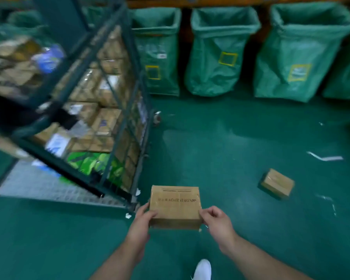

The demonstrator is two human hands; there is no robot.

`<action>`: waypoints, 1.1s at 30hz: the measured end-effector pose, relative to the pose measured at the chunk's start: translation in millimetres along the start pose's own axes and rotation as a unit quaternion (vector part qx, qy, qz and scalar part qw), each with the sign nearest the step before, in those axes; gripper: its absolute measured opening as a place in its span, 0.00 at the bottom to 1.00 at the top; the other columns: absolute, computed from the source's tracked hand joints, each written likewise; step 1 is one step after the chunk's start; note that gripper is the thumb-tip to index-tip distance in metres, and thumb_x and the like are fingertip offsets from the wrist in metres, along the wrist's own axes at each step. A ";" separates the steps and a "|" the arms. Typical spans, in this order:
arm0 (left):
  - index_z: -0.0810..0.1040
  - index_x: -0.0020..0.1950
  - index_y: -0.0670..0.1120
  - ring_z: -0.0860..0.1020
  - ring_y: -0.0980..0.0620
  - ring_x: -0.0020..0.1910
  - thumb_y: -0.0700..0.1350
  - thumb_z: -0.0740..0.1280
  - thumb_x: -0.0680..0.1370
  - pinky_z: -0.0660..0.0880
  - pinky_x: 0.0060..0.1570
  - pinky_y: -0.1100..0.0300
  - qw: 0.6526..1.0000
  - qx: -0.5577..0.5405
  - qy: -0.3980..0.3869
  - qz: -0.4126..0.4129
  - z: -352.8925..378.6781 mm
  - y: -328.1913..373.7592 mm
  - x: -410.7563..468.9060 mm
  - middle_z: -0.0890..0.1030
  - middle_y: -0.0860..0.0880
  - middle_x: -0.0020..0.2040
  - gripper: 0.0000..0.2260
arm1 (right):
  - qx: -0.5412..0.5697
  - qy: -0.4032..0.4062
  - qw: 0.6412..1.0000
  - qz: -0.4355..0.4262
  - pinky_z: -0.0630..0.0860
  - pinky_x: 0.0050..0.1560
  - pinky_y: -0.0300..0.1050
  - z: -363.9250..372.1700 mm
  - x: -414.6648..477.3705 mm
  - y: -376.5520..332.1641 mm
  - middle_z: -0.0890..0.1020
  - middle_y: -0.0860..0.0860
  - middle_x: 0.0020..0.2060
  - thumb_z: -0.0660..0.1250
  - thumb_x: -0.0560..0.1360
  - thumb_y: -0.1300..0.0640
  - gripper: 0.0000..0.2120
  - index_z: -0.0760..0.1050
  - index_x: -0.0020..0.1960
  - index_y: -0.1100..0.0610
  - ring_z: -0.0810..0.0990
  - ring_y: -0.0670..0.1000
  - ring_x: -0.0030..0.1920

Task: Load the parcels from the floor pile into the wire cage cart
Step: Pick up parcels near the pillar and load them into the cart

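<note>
A small brown cardboard parcel (175, 206) with printed lettering on top is held in front of me above the green floor. My left hand (142, 221) grips its left side and my right hand (216, 220) grips its right near corner. The dark green wire cage cart (117, 110) stands to the left, blurred, stacked high with several cardboard parcels and a bright green package near the bottom. A second small brown parcel (276, 183) lies tilted on the floor to the right.
Three tall green sacks stand open along the back: one (157, 51), one (218, 51), one (299, 55). A lowered mesh panel (38, 184) of the cart lies at lower left. Paper scraps (324, 157) litter the floor. My white shoe (203, 269) shows below.
</note>
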State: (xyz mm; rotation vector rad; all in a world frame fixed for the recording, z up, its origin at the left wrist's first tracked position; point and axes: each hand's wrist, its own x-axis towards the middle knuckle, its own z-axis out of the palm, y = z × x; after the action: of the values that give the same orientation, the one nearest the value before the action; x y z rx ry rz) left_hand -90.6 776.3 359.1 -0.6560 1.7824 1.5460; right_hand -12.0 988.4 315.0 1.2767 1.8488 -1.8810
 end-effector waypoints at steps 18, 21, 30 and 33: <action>0.72 0.67 0.61 0.75 0.48 0.63 0.48 0.65 0.81 0.67 0.64 0.45 0.946 -0.242 0.203 0.069 -449.8 -87.5 -118.3 0.78 0.55 0.62 0.16 | -0.146 -0.231 0.955 -0.115 0.74 0.48 0.50 443.4 -186.1 -9.3 0.82 0.53 0.45 0.68 0.81 0.50 0.13 0.77 0.46 0.60 0.78 0.53 0.45; 0.72 0.67 0.61 0.75 0.49 0.61 0.46 0.64 0.81 0.67 0.66 0.44 0.938 -0.256 0.222 0.070 -497.7 -85.5 -118.6 0.77 0.57 0.60 0.16 | -0.140 -0.243 0.953 -0.117 0.73 0.48 0.48 491.5 -209.8 -10.7 0.82 0.53 0.44 0.68 0.82 0.51 0.12 0.77 0.46 0.60 0.78 0.52 0.45; 0.73 0.67 0.61 0.76 0.49 0.63 0.48 0.66 0.80 0.68 0.63 0.44 0.939 -0.274 0.196 0.065 -571.2 -22.2 -38.8 0.79 0.53 0.61 0.17 | -0.128 -0.199 0.963 -0.129 0.70 0.44 0.47 593.0 -168.6 -69.3 0.81 0.53 0.38 0.71 0.79 0.51 0.12 0.77 0.38 0.52 0.75 0.50 0.40; 0.73 0.66 0.62 0.75 0.48 0.64 0.47 0.66 0.80 0.69 0.64 0.44 0.939 -0.272 0.200 0.071 -592.8 13.5 -2.7 0.78 0.54 0.61 0.17 | -0.125 -0.190 0.965 -0.131 0.70 0.43 0.46 629.0 -137.0 -102.2 0.81 0.52 0.36 0.72 0.78 0.51 0.12 0.77 0.38 0.53 0.75 0.50 0.39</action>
State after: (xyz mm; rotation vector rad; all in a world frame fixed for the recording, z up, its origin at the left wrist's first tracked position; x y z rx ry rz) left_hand -197.0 195.1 408.0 -1.2009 1.7051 2.1561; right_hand -263.4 390.4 379.0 0.5667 2.0269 -1.7793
